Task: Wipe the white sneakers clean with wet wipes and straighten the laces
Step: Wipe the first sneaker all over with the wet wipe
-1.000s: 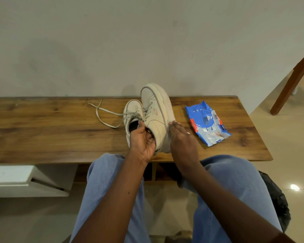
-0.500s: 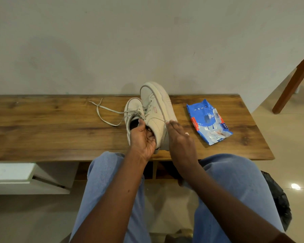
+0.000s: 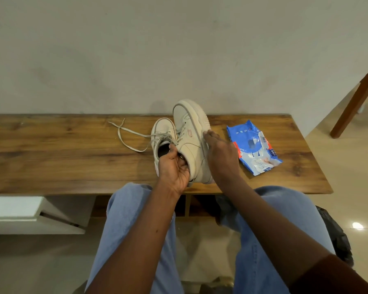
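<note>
Bench: long wooden bench (image 3: pixel 51 158) runs across the view against a pale wall, grain dark and streaked.
Drawer unit: white block (image 3: pixel 30 215) under the bench's left part, on the floor.
Laces: loose pale laces (image 3: pixel 128 136) trail left from the flat sneaker and lie on the bench top in a crossed loop, ends pointing toward the wall.
Flat sneaker: left sneaker (image 3: pixel 163 136) sits on the bench, opening up, dark insole showing, heel toward the person.
Left hand: left hand (image 3: pixel 174 168) is closed on the heel collar of the tilted sneaker, thumb up by the flat sneaker's opening, fingers curled in around the rim.
Tilted sneaker: second white sneaker (image 3: pixel 189 141) stands tipped on its side, heel on the bench near the front edge, toe raised toward the wall, thick sole facing right; it touches the flat sneaker.
Right hand: right hand (image 3: pixel 220 158) lies against the sole side of the tilted sneaker, fingers extended and together, not gripping; fingertips reach the midsole. Whether a wipe is under the palm cannot be told.
Wipes: blue and white wet wipes pack (image 3: pixel 253 145) lies flat on the bench just right of the right hand, apart from the sneakers.
Legs: blue jeans (image 3: pixel 136 230) fill the lower frame below the bench edge.
Far right: brown wooden furniture leg (image 3: pixel 353 105) stands on the tiled floor.
</note>
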